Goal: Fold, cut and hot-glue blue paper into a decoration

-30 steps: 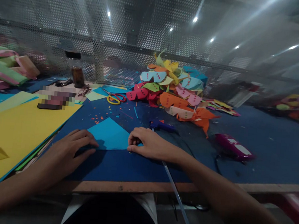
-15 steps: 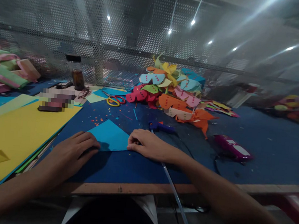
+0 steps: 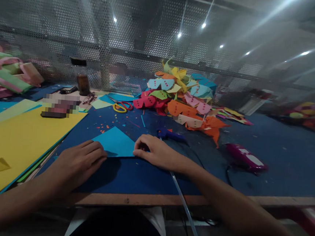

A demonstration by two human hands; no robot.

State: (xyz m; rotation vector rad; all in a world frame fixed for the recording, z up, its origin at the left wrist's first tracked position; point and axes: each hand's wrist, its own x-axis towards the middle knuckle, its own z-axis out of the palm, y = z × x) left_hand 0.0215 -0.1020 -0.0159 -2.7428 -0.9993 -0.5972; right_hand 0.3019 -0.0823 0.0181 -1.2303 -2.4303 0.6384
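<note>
A sheet of blue paper (image 3: 115, 143) lies on the dark blue tabletop in front of me, its peak pointing away and its straight edge towards me. My left hand (image 3: 83, 161) pinches the left corner, fingers curled together over it. At the right corner, my right hand (image 3: 158, 152) is closed, thumb and forefinger gripping the paper. Just beyond that hand rests a blue glue gun (image 3: 174, 135). A long clear glue stick (image 3: 184, 205) runs from under my right wrist past the table's front edge.
Yellow and other coloured sheets (image 3: 34, 136) are stacked on the left, with a dark bottle (image 3: 83, 78) behind. Scissors (image 3: 121, 106) and paper scraps lie ahead. Folded paper shapes (image 3: 186, 98) are heaped at the back. A purple device (image 3: 245, 157) with a cord sits to the right.
My left hand's fingers have drawn closer together on the paper's left corner. My right hand has shifted very slightly left. The near edge of the blue paper sits a touch higher.
</note>
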